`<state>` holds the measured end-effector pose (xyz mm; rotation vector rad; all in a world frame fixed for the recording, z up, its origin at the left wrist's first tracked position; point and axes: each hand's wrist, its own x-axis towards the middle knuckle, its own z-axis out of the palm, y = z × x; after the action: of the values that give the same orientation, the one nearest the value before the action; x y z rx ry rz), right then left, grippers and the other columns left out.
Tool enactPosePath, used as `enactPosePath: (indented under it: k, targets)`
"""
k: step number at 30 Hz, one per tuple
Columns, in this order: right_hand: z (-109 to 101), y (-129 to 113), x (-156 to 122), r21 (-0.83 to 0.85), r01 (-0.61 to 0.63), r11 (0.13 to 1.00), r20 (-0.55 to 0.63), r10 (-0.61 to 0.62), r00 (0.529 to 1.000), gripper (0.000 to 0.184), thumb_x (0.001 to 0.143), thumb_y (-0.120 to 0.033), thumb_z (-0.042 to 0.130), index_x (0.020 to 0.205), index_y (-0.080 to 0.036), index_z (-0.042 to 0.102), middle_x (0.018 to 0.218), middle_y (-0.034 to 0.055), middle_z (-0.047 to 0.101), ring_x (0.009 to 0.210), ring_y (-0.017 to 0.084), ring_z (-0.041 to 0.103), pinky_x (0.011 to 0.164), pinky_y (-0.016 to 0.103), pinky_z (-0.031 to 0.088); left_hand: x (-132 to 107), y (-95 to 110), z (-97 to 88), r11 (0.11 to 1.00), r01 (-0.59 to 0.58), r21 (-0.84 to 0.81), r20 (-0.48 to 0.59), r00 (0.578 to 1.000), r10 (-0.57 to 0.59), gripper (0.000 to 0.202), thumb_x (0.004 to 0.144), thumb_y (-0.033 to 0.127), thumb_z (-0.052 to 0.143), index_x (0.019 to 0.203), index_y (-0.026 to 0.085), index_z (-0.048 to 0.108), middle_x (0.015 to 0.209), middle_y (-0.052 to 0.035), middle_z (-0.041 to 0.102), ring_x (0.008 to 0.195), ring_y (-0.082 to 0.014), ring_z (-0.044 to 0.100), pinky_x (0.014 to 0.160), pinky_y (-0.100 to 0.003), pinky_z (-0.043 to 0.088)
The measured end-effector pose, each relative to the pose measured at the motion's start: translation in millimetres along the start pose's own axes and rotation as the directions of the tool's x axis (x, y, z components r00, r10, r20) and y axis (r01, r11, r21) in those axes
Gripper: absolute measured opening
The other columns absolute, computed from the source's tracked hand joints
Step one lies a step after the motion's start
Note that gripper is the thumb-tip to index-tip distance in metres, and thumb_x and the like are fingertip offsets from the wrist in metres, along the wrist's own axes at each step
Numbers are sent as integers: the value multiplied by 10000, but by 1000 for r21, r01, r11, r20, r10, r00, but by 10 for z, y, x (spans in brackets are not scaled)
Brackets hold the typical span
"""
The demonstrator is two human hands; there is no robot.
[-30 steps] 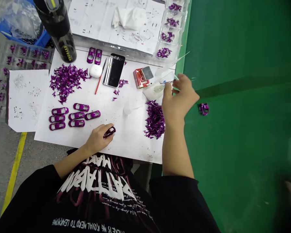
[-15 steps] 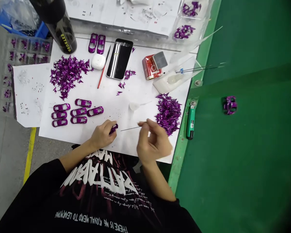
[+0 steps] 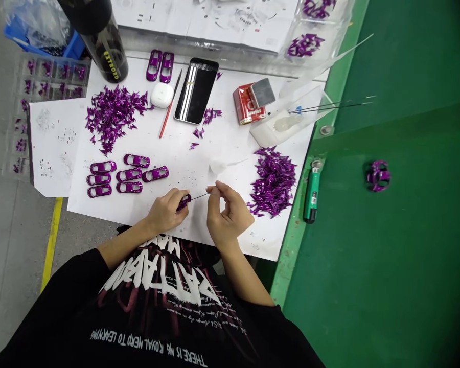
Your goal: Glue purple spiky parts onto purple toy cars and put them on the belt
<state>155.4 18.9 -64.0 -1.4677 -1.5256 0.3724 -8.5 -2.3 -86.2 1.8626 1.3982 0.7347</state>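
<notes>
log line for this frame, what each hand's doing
left hand: holds purple model car shell | right hand: pinches thin dark pin | pin tip: at shell

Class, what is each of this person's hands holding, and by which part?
Left hand: a purple model car body, gripped at one end. Right hand: a thin dark needle, pinched near its end.

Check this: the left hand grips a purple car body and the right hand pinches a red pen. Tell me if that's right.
Not right: the right hand pinches a thin dark rod, not a red pen, as the head view shows. The left hand does grip the purple car body.
</notes>
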Motion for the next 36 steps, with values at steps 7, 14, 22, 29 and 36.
enactPosePath:
  k: [7,14,22,29,36]
  targets:
    - [-50,-88,41,78,-92,993,-95,100,991,202,996,-184,622,1194,-190,655,949,45,757,817,168,766,750,346,659,42,78,-48,991,71,-110,-47,996,-77,325,967,387,631,1169,133,622,916,-72,712,755,-180,701,739,-280,618]
    - [55,-74,-12,69,3,998,-50,0,999,258,976,-119,628,1217,-211,643,986,32,752,842,166,769,754,336,672,61,105,-84,981,104,-164,-35,993,-111,352,958,466,634,1118,153,630,825,-43,696,652,-164,662,663,-267,585]
    - [12,-152,26,51,48,998,-87,-44,995,344,940,-59,652,1239,-228,665,991,27,762,830,179,771,721,336,662,64,111,-86,979,120,-163,-27,992,-126,334,948,454,631,1098,156,633,785,-32,680,600,-149,628,640,-261,567]
    - [-547,-120,582,-28,103,994,-578,-100,810,143,979,-181,668,1087,-220,753,923,34,733,725,178,742,626,369,634,77,128,-102,987,85,-139,-45,995,-92,288,956,415,606,1070,153,638,680,0,620,529,-122,570,550,-222,500]
    - [-1316,637,580,-233,-226,946,-785,-45,618,468,897,-599,689,1002,-151,602,869,141,676,745,262,723,703,476,641,123,168,-115,995,32,-94,-93,995,-41,249,955,365,631,1071,146,642,626,27,572,501,-107,529,538,-208,476]
